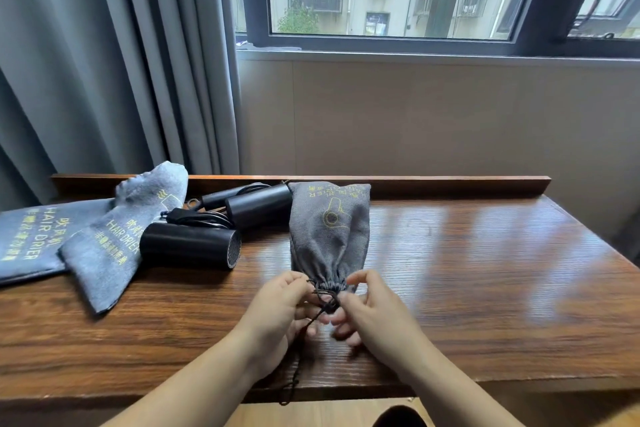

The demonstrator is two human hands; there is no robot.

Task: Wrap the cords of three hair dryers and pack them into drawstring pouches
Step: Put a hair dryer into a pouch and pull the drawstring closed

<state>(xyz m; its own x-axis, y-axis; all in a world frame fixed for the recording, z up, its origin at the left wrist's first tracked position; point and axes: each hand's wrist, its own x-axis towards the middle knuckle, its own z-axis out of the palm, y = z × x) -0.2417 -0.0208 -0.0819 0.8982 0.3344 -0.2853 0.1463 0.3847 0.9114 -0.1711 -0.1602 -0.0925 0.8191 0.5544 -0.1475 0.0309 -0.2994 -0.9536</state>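
A filled grey drawstring pouch (330, 232) with yellow print lies in the middle of the wooden table (485, 274), its gathered mouth toward me. My left hand (280, 308) and my right hand (370, 312) both pinch its dark drawstring (323, 302) at the cinched mouth; the string's loose end trails down over the table's front edge. Left of the pouch lie two black hair dryers, one nearer (190, 244) and one farther back (258, 206), with black cords bundled between them. Two flat grey pouches lie at the left, one (114, 243) overlapping the other (27, 243).
A raised wooden ledge (415, 180) runs along the table's back edge. Grey curtains (104, 62) hang at the left and a window sits above the wall behind. The right half of the table is bare wood.
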